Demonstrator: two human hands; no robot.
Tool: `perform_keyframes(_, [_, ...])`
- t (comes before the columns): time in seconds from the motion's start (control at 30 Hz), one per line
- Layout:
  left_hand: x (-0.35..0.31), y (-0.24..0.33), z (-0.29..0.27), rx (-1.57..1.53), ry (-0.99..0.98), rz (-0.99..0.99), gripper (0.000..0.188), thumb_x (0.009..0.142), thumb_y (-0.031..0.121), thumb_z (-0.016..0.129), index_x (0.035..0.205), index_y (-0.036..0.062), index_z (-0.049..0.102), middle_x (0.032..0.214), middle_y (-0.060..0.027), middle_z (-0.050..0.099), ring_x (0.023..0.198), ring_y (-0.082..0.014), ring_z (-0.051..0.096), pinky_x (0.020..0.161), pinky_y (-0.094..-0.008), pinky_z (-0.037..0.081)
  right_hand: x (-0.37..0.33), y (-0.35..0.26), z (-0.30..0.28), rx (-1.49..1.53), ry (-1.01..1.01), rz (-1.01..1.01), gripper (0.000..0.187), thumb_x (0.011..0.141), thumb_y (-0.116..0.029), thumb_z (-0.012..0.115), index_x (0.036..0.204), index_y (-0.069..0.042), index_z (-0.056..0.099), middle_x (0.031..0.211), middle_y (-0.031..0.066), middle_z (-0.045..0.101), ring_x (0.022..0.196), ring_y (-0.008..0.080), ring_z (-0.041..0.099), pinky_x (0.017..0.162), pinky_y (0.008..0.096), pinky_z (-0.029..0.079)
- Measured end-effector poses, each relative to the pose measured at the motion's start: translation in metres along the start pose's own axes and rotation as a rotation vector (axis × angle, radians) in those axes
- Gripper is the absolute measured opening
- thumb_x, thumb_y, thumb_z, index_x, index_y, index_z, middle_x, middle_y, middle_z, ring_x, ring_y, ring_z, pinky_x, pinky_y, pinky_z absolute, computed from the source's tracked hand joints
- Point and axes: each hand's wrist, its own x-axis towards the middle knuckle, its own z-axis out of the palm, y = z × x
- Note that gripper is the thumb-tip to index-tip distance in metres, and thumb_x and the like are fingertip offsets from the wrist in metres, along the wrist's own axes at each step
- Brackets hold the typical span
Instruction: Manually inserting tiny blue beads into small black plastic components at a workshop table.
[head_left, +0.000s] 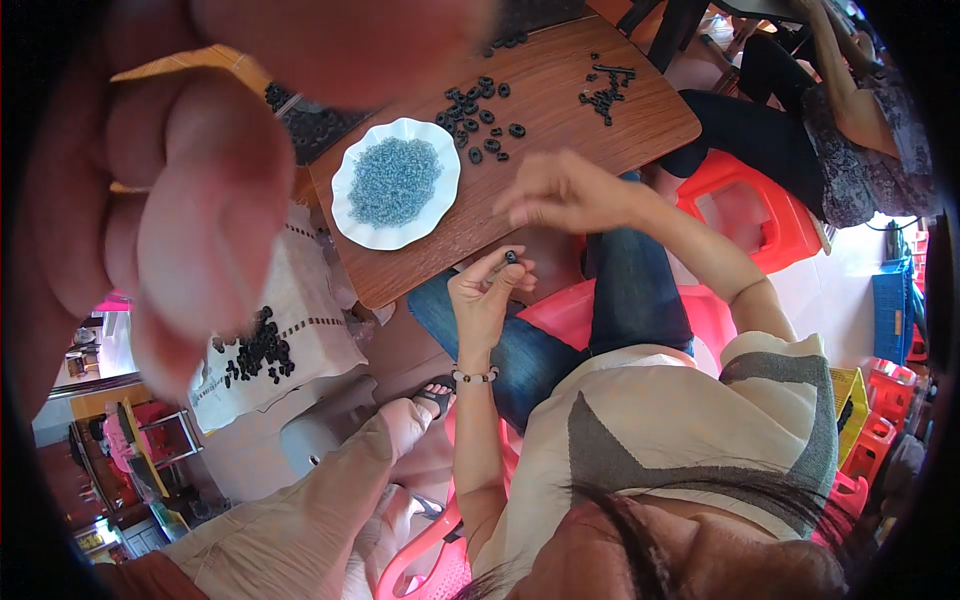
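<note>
While our L hand pinches a small black piece btwn thumb & fingertips, just off the near edge of the table, our R hand hangs nearby, fingers bent; can't tell if they hold anything. White plate w/ blue-grey beads plus loose black rings on table. Another person's hand, blurry, upper L.

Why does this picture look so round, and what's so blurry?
Head view: black corners and bent edges come from the fisheye lens; the large hand at upper left is out of focus, apparently very near the lens; the plate of beads looks sharper.
</note>
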Motion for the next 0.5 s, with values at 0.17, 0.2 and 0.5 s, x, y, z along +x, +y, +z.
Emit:
perform_keyframes(0.17, [0.008, 0.0, 0.002, 0.109, 0.08, 0.111, 0.034, 0.095, 0.01, 0.073, 0.126, -0.003, 0.069, 0.104, -0.011, 0.073, 0.081, -0.0129, 0.07, 0.074, -0.0254, 0.059, 0.04, 0.048, -0.023, -0.582, 0.357, 0.022, 0.017, 0.091, -0.021, 0.07, 0.098, -0.006, 0.076, 0.091, 0.0134, 0.07, 0.093, 0.0341, 0.062, 0.084, 0.0466, 0.052])
perform_keyframes(0.2, [0.009, 0.001, 0.003, 0.109, 0.067, 0.115, 0.033, 0.095, 0.008, 0.073, 0.127, -0.0029, 0.069, 0.105, -0.0105, 0.072, 0.082, -0.0123, 0.069, 0.074, -0.0251, 0.058, 0.046, 0.056, -0.023, -0.703, 0.382, 0.084, 0.017, 0.091, -0.022, 0.07, 0.097, -0.007, 0.077, 0.092, 0.0134, 0.07, 0.095, 0.0353, 0.062, 0.085, 0.0474, 0.051])
perform_keyframes(0.5, [0.01, -0.003, 0.0, 0.147, 0.067, 0.112, 0.03, 0.094, 0.006, 0.073, 0.123, -0.0018, 0.071, 0.102, -0.0084, 0.072, 0.079, -0.0093, 0.066, 0.072, -0.0225, 0.055, 0.069, 0.076, -0.015, -0.776, 0.288, 0.193, 0.014, 0.087, -0.02, 0.073, 0.09, -0.007, 0.075, 0.092, 0.0149, 0.07, 0.096, 0.0373, 0.062, 0.085, 0.0474, 0.05])
